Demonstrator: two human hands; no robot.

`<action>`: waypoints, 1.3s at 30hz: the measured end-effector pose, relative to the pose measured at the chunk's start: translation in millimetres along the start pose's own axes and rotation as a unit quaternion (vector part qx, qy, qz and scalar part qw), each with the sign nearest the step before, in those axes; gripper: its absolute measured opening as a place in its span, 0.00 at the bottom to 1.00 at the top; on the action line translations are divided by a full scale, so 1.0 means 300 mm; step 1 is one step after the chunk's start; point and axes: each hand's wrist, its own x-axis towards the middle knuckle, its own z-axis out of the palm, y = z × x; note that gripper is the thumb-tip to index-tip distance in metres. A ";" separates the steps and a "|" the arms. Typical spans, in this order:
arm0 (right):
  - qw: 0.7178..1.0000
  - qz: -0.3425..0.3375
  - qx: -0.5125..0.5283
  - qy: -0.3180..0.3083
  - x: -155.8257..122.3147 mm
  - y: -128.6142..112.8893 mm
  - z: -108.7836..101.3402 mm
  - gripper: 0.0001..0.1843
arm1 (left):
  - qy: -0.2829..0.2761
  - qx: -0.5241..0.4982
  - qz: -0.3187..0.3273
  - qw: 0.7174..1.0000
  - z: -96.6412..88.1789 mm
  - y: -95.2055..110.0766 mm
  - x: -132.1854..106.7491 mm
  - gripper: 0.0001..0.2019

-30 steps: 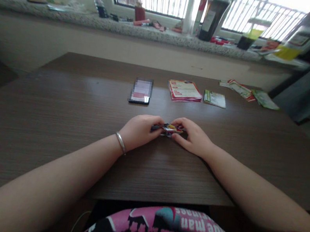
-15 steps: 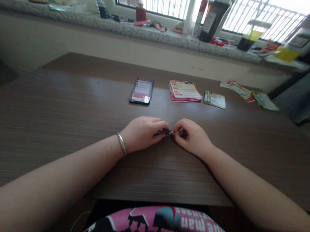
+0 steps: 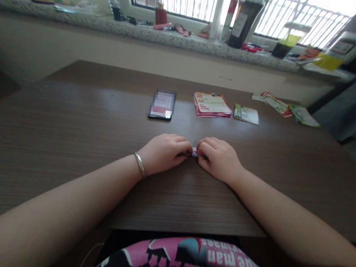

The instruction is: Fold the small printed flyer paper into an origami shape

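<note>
At the middle of the table, my left hand (image 3: 165, 153), with a silver bangle at its wrist, pinches one end of a small, thin printed paper (image 3: 194, 152). On the other end of the paper, the bent fingers of my right hand (image 3: 219, 159) are closed. Only a narrow pale strip with dark and purplish marks shows between the hands. My fingers hide the rest, so its full shape cannot be made out. Both hands rest low over the table top (image 3: 97, 129).
Beyond my hands lie a phone (image 3: 162, 105), a stack of red-edged printed cards (image 3: 212, 105) and a smaller pile of green-and-white cards (image 3: 246, 114). Loose packets (image 3: 276, 104) lie at the back right. Several bottles and small items crowd the stone windowsill (image 3: 180, 39).
My right hand has shifted slightly left and its fingers have curled further over the paper. The paper's visible part has turned from dark to paler. The left hand has barely moved.
</note>
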 end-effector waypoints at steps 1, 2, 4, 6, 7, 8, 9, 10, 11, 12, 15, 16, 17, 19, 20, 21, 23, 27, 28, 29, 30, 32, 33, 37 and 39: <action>1.000 -0.005 -0.009 -0.006 0.000 0.001 0.000 0.03 | -0.007 -0.003 0.004 1.000 0.000 -0.001 0.000 0.07; 1.000 -0.010 -0.015 -0.012 0.000 0.002 0.001 0.03 | -0.014 -0.005 0.006 1.000 -0.002 -0.002 0.000 0.08; 0.999 -0.024 -0.019 -0.024 -0.001 0.006 0.002 0.04 | -0.029 -0.005 0.006 1.000 -0.008 -0.001 -0.002 0.08; 0.999 -0.039 -0.015 -0.032 -0.002 0.010 0.003 0.04 | -0.044 -0.004 0.005 0.999 -0.018 0.003 -0.004 0.08; 0.998 -0.045 -0.013 -0.035 -0.003 0.012 0.003 0.05 | -0.050 -0.003 0.005 0.999 -0.024 0.005 -0.005 0.09; 0.998 -0.051 -0.010 -0.038 -0.004 0.013 0.002 0.05 | -0.056 -0.004 0.007 0.998 -0.029 0.007 -0.006 0.09; 0.998 -0.055 -0.009 -0.040 -0.005 0.014 0.001 0.05 | -0.061 -0.005 0.011 0.998 -0.034 0.009 -0.006 0.09; 0.997 -0.059 -0.008 -0.042 -0.006 0.015 0.000 0.06 | -0.065 -0.007 0.013 0.998 -0.038 0.010 -0.006 0.09; 0.997 -0.063 -0.008 -0.043 -0.006 0.015 -0.002 0.06 | -0.068 -0.009 0.014 0.998 -0.040 0.010 -0.006 0.09; 0.997 -0.066 -0.009 -0.045 -0.007 0.015 -0.005 0.06 | -0.069 -0.012 0.014 0.997 -0.040 0.010 -0.006 0.09; 0.996 -0.073 -0.015 -0.051 -0.010 0.011 -0.012 0.08 | -0.065 -0.026 0.014 0.997 -0.034 0.003 -0.004 0.08; 0.996 -0.076 -0.016 -0.054 -0.011 0.009 -0.015 0.08 | -0.062 -0.032 0.018 0.997 -0.031 0.000 -0.004 0.07; 0.995 -0.077 -0.016 -0.056 -0.012 0.007 -0.017 0.09 | -0.058 -0.037 0.022 0.997 -0.029 -0.003 -0.005 0.07; 0.995 -0.081 -0.009 -0.061 -0.013 0.006 -0.021 0.09 | -0.051 -0.043 0.029 0.997 -0.025 -0.007 -0.007 0.07; 0.995 -0.082 -0.002 -0.064 -0.014 0.006 -0.023 0.09 | -0.050 -0.046 0.031 0.997 -0.025 -0.009 -0.008 0.08; 0.994 -0.082 0.006 -0.067 -0.015 0.007 -0.026 0.09 | -0.052 -0.048 0.033 0.997 -0.026 -0.009 -0.008 0.07; 0.993 -0.085 0.022 -0.073 -0.016 0.010 -0.031 0.08 | -0.057 -0.055 0.036 0.996 -0.029 -0.009 -0.009 0.07; 0.991 -0.094 0.037 -0.085 -0.020 0.016 -0.037 0.08 | -0.063 -0.065 0.044 0.995 -0.032 -0.012 -0.009 0.07; 0.991 -0.096 0.044 -0.086 -0.021 0.016 -0.036 0.08 | -0.062 -0.066 0.046 0.995 -0.030 -0.014 -0.009 0.07; 0.991 -0.095 0.052 -0.084 -0.022 0.016 -0.034 0.08 | -0.060 -0.065 0.045 0.995 -0.028 -0.017 -0.009 0.07; 0.991 -0.094 0.061 -0.079 -0.022 0.015 -0.031 0.09 | -0.055 -0.061 0.043 0.996 -0.024 -0.021 -0.009 0.07; 0.991 -0.087 0.073 -0.067 -0.022 0.014 -0.023 0.10 | -0.045 -0.049 0.034 0.997 -0.017 -0.026 -0.010 0.08; 0.992 -0.082 0.072 -0.062 -0.022 0.013 -0.019 0.10 | -0.040 -0.040 0.030 0.998 -0.013 -0.028 -0.010 0.09; 0.995 -0.058 0.054 -0.065 -0.016 0.009 -0.013 0.11 | -0.029 -0.009 0.022 0.999 -0.008 -0.022 -0.008 0.11; 0.995 -0.055 0.051 -0.070 -0.013 0.007 -0.016 0.11 | -0.029 0.002 0.020 0.999 -0.011 -0.013 -0.006 0.11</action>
